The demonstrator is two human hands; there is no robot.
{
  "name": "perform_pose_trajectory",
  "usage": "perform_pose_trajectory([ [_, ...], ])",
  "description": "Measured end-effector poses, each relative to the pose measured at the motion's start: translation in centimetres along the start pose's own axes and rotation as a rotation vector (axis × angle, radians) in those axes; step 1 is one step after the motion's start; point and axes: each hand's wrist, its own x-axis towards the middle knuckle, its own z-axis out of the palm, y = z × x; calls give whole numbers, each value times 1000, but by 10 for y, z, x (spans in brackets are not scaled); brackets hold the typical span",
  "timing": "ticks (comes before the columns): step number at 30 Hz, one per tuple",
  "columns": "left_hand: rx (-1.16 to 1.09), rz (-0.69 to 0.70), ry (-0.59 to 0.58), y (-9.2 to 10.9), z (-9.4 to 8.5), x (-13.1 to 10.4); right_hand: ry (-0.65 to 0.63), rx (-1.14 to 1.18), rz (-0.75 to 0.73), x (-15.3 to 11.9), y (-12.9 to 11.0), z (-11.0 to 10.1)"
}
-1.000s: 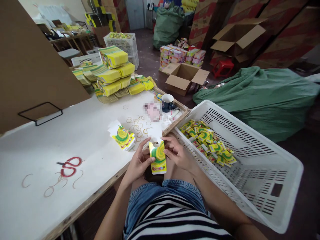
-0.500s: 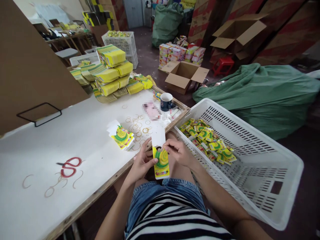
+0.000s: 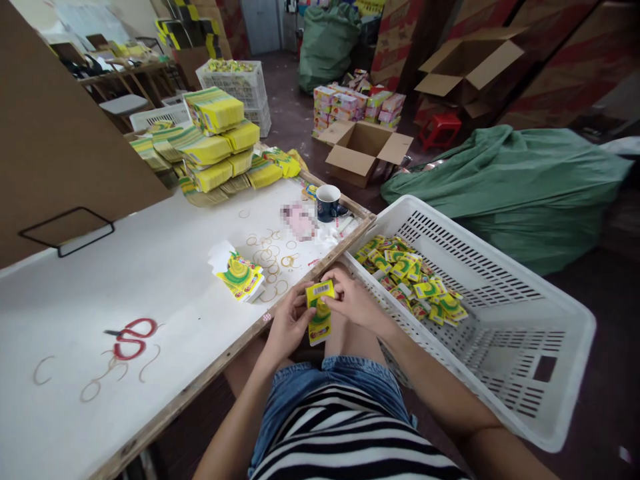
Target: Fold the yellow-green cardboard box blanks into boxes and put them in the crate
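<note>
Above my lap I hold a small yellow-and-green printed card packet (image 3: 320, 323), its top flap folded down so that a barcode faces up. My left hand (image 3: 290, 320) grips its left edge, thumb on the front. On the other side my right hand (image 3: 350, 300) pinches the upper right edge near the fold. A small pile of similar cards (image 3: 239, 273) with white flaps lies on the white table (image 3: 165, 280), left of my hands. Finished-looking folded packets (image 3: 415, 273) lie heaped in the white plastic crate (image 3: 520, 327) at my right.
Red-handled scissors (image 3: 133, 338) and loose rubber bands (image 3: 270, 257) lie on the table. A dark blue mug (image 3: 328, 203) stands near its far right corner. Bundled yellow cards (image 3: 215, 143) are stacked at the back. Beyond are an open carton (image 3: 363, 150) and a green sack (image 3: 520, 187).
The packet's white top flap, upright before, is now folded down over the front, showing the barcode. My right hand has shifted slightly up along the packet. The view has turned a little.
</note>
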Motion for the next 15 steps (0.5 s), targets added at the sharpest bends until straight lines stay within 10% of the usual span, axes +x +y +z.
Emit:
perform_pose_trajectory([
  [15,-54,3,13,3,-1,6,97,34,-174,-8,10,2],
])
